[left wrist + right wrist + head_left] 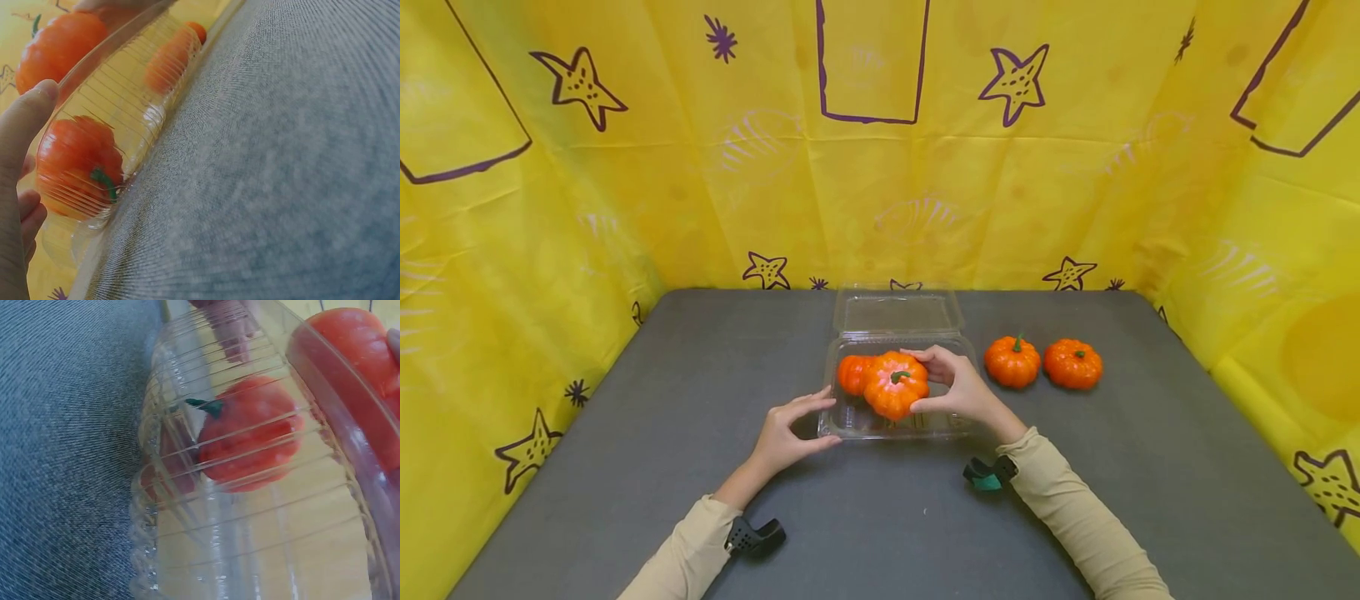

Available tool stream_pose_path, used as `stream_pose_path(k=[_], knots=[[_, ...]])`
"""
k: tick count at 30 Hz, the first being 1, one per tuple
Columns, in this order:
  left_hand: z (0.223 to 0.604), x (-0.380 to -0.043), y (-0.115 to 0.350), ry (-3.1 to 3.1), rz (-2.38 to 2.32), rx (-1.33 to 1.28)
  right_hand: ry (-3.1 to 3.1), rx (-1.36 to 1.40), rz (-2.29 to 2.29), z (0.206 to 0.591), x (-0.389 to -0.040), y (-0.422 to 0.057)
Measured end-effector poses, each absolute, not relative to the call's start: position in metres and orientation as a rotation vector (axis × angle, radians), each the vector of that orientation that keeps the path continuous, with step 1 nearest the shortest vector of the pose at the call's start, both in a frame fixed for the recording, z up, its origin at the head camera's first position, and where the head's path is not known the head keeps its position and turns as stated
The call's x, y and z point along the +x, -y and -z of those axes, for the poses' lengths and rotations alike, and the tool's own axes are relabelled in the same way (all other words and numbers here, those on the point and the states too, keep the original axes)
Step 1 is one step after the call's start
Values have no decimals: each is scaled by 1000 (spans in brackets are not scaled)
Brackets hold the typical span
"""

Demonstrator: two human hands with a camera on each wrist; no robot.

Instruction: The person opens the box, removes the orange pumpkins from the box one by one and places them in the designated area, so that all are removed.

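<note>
My right hand [958, 387] grips a small orange pumpkin [897, 387] with a green stem, fingers at its far side and thumb at its near side. That pumpkin is above the clear plastic clamshell container [850, 423], whose lid is folded back. A second orange pumpkin [852, 375] sits inside at the left, partly hidden by the held one; its stem [104, 181] shows through the ribbed wall in the left wrist view. My left hand [786, 433] holds the container's near left corner, its thumb [44, 94] at the rim and its fingers along the left side.
Two more orange pumpkins stand on the grey table to the right of the container, one nearer [1012, 362] and one farther right [1073, 364]. The open lid [898, 312] lies toward the back. Yellow patterned cloth [917, 183] encloses the table's back and sides.
</note>
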State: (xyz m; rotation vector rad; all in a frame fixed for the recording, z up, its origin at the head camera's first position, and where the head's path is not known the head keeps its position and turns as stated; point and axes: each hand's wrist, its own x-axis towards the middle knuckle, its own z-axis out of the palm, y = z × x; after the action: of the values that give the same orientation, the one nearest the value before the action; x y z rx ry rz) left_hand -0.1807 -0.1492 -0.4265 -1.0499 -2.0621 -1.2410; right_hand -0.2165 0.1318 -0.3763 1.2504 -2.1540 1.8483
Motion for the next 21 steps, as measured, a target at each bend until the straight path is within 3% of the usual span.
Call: stream_pose_path(k=[21], knots=[[427,-182,149,2025,1234,-1057,2234,983,-1757,372,-204,-162]])
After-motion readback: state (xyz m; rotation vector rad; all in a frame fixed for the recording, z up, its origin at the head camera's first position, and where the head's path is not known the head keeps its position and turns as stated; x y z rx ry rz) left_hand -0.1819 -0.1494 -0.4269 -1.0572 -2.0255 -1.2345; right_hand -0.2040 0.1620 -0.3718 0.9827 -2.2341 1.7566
